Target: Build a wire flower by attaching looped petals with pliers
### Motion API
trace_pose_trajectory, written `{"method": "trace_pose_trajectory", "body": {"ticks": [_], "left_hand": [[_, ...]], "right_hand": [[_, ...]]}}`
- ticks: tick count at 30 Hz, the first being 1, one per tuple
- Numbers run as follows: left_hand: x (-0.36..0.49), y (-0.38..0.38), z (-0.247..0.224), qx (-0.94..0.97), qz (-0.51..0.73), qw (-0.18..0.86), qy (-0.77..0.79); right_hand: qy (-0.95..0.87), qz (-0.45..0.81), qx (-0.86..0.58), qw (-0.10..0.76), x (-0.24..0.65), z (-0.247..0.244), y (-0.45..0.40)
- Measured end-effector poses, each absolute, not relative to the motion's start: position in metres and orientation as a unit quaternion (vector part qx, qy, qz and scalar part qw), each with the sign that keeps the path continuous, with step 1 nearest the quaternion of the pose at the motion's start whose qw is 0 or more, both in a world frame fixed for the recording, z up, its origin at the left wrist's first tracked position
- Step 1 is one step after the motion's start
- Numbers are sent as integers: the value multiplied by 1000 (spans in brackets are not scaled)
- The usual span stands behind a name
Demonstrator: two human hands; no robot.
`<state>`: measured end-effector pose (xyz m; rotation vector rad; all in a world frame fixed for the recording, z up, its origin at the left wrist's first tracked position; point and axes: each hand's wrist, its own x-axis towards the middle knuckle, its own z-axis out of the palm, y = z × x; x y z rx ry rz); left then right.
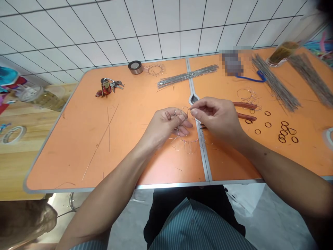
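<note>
While L hand (168, 122) grasps looped wire ring (189, 141), mostly at its 4 o'clock, R hand (220, 116) pinches it too, prob.; apparently bending step, next calling for steady L hold. Red-handled pliers (246, 105) 3 o'clock, wire bundle (187, 76) 12.

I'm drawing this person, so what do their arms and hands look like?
The left hand and right hand are ungloved. The left forearm and right forearm are bare. The left sleeve is blue-green with thin pale stripes.
</note>
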<state>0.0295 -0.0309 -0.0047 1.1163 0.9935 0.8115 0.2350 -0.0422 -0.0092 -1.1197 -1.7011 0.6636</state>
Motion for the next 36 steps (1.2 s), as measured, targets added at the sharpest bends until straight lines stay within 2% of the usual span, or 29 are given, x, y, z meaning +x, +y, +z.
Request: {"method": "trace_pose_trajectory", "body": {"ticks": [3, 7, 9, 12, 15, 22, 27, 30, 33, 36], "left_hand": [[31, -31, -4, 487, 360, 657, 449], [29, -26, -5, 451, 360, 672, 464], [29, -25, -6, 456, 363, 668, 463], [29, -28, -6, 499, 360, 653, 442], [30, -31, -5, 527, 350, 643, 431], [28, -29, -5, 489, 346, 663, 449], [30, -31, -4, 511, 338, 657, 438], [30, -31, -6, 520, 345, 654, 428], [30, -30, -7, 515, 361, 648, 430], [29, -29, -7, 504, 371, 647, 436]], "right_hand": [[-698, 275, -456, 478, 237, -12, -41], [-837, 101, -342, 414, 240, -18, -43], [-846, 83, -328, 413, 240, -18, -44], [-751, 205, -425, 462, 239, -12, -43], [-655, 329, -500, 462, 239, -6, -41], [-743, 236, -432, 453, 237, -6, -44], [-653, 342, -498, 457, 238, -8, -40], [-636, 413, -494, 426, 239, -9, -37], [-644, 426, -497, 396, 240, -8, -37], [-631, 426, -506, 406, 240, -6, -38]]}}
